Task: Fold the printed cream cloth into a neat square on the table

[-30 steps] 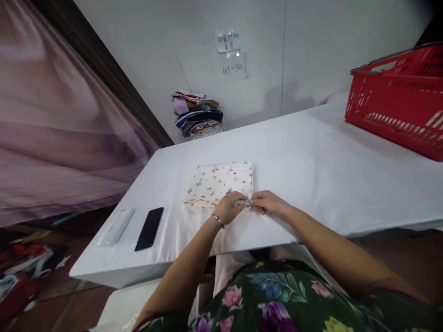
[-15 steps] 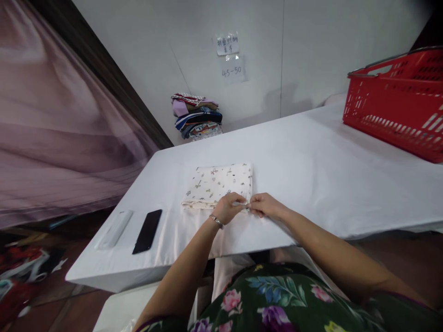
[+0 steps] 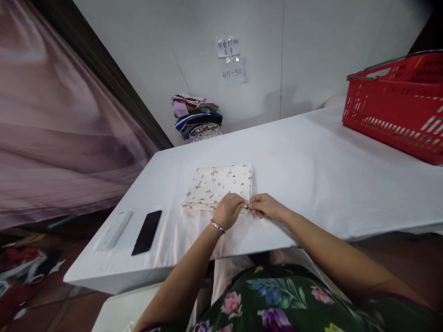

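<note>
Although the cloth [image 3: 214,183] lies folded, our left hand [image 3: 229,210] and right hand [image 3: 265,205] pinch one corner [image 3: 245,209] that seems unfinished.

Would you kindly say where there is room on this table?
Bare tablecloth lies between the folded printed cloth and red shopping basket, and, narrower, between cloth and black phone. Crowded: the cloth's near-right corner, where left hand and right hand are.
</note>
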`<action>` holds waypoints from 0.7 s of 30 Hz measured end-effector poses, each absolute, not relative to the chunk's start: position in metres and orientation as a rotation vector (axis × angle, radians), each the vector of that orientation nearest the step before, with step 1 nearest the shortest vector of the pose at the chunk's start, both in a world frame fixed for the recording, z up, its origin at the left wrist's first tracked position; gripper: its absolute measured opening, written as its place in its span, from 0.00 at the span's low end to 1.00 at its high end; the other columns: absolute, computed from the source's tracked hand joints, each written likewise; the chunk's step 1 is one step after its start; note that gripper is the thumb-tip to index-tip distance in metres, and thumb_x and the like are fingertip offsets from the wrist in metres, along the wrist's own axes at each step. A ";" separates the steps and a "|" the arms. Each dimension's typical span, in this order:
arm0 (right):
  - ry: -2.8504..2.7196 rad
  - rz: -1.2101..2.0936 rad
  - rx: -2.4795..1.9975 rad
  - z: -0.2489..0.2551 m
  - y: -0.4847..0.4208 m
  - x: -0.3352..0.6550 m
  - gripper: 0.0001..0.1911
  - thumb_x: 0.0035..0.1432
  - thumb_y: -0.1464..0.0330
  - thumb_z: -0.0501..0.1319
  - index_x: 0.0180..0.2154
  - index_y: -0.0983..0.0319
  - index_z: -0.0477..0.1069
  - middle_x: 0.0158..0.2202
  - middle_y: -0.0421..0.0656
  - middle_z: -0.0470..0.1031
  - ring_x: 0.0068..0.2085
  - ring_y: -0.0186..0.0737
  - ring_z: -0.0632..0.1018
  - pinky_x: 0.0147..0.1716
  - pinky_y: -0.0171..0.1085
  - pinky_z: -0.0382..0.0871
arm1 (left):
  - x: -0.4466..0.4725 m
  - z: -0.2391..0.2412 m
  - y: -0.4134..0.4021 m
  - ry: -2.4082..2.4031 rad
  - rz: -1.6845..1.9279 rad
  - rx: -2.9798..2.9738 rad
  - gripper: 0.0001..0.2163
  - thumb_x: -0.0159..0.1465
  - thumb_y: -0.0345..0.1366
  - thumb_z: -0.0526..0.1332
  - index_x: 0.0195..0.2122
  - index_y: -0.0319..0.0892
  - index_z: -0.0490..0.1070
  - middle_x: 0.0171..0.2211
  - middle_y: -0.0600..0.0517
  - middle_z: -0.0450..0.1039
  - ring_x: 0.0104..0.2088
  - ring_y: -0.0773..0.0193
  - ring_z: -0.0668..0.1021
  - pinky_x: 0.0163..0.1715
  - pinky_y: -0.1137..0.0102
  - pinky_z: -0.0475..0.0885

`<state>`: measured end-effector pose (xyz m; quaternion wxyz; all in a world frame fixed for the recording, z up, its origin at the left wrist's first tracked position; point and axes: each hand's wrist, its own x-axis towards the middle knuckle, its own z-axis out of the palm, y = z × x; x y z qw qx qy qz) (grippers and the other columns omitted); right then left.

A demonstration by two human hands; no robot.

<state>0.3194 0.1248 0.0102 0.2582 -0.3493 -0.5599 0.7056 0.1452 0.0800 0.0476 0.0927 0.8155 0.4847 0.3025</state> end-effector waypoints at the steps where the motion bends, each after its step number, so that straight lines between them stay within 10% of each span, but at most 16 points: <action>1: -1.499 1.926 -0.942 0.011 0.125 0.319 0.08 0.46 0.67 0.62 0.23 0.64 0.66 0.16 0.35 0.69 0.13 0.25 0.64 0.12 0.28 0.49 | 0.146 0.046 0.078 1.420 0.892 2.455 0.07 0.62 0.31 0.52 0.33 0.42 0.70 0.30 0.50 0.71 0.34 0.64 0.72 0.37 0.67 0.68; 21: -1.469 1.826 -1.033 0.008 0.133 0.326 0.11 0.51 0.63 0.59 0.24 0.65 0.69 0.19 0.39 0.71 0.14 0.26 0.63 0.12 0.29 0.49 | 0.150 0.041 0.079 1.794 0.989 1.889 0.03 0.54 0.33 0.59 0.30 0.43 0.68 0.26 0.57 0.70 0.29 0.69 0.73 0.31 0.74 0.67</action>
